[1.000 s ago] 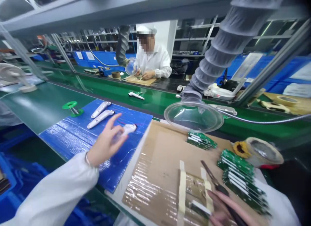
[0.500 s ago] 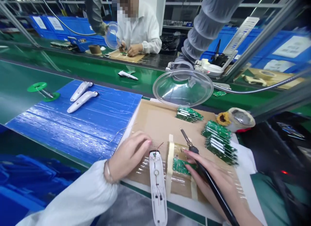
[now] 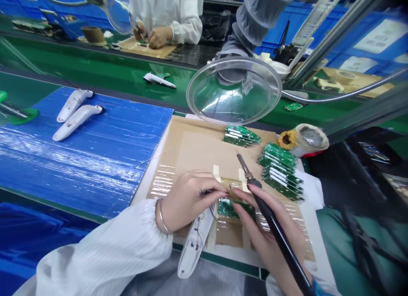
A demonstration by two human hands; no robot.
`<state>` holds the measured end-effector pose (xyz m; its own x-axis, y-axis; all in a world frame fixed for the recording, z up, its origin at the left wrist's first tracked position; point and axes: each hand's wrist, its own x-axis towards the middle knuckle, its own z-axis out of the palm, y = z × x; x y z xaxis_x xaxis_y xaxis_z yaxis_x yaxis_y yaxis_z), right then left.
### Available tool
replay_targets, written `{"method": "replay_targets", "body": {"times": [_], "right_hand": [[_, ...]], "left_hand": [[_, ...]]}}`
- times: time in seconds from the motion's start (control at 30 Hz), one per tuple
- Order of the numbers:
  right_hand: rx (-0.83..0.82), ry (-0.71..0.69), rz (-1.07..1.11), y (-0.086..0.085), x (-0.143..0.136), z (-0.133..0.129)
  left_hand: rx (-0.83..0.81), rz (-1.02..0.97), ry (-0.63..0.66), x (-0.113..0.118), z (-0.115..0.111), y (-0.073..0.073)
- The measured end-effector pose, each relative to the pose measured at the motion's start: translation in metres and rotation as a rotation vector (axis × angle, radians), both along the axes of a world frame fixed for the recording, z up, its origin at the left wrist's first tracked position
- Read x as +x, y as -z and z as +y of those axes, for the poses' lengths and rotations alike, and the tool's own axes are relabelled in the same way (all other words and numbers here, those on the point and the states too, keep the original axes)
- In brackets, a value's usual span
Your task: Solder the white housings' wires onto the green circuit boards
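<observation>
My left hand [image 3: 191, 198] is closed over the upper end of a white handle shell [image 3: 193, 249], which lies tilted with thin wires inside it. Its thumb and forefinger pinch together above a green circuit board [image 3: 228, 207]; whatever is at their tips is too small to tell. In my right hand [image 3: 274, 228] is a soldering iron [image 3: 270, 221], its tip pointing up and away from the board. The thumb and forefinger of that hand reach to the board's edge, close to the left fingertips. Strips of pale tape flank the board.
Green circuit boards [image 3: 282, 170] lie stacked at right, beside a pot [image 3: 309, 139]. A magnifier lens [image 3: 234, 92] hangs above the brown work mat [image 3: 197, 147]. Two white shells [image 3: 78, 122] rest on the blue sheet [image 3: 127, 134]. Across the green line a co-worker [image 3: 165, 15] works.
My left hand has moved right to the board and closed, and the shell has tilted with its upper end under that hand. The whole view has shifted. The right hand still holds the iron.
</observation>
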<state>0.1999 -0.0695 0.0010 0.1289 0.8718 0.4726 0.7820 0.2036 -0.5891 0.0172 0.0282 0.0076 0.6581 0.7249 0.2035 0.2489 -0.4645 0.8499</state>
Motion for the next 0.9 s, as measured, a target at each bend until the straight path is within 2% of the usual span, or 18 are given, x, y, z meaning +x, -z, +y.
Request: {"method": "replay_targets", "body": {"times": [0.07, 0.2, 0.4, 0.6, 0.73, 0.83, 0.9], "right_hand": [[0.019, 0.067, 0.043, -0.002, -0.010, 0.003], [0.017, 0.088, 0.038, -0.001, -0.018, 0.005], [-0.036, 0.078, 0.089, 0.001, -0.018, 0.003], [-0.081, 0.072, 0.214, 0.002, -0.022, 0.002], [-0.050, 0.064, 0.153, 0.001, -0.021, 0.001], [-0.054, 0.081, 0.149, -0.002, -0.014, -0.005], [0.042, 0.129, 0.234, -0.003, -0.004, -0.011]], "left_hand": [[0.049, 0.002, -0.006, 0.000, -0.002, 0.000], [0.091, 0.026, -0.023, -0.003, -0.005, -0.002], [-0.167, -0.039, -0.073, -0.008, -0.014, -0.004], [-0.261, -0.147, -0.111, -0.007, -0.020, 0.000], [-0.315, -0.184, -0.130, -0.006, -0.020, 0.000], [-0.251, -0.047, -0.057, -0.009, -0.013, -0.005], [-0.192, 0.119, 0.034, -0.010, -0.007, -0.010]]}}
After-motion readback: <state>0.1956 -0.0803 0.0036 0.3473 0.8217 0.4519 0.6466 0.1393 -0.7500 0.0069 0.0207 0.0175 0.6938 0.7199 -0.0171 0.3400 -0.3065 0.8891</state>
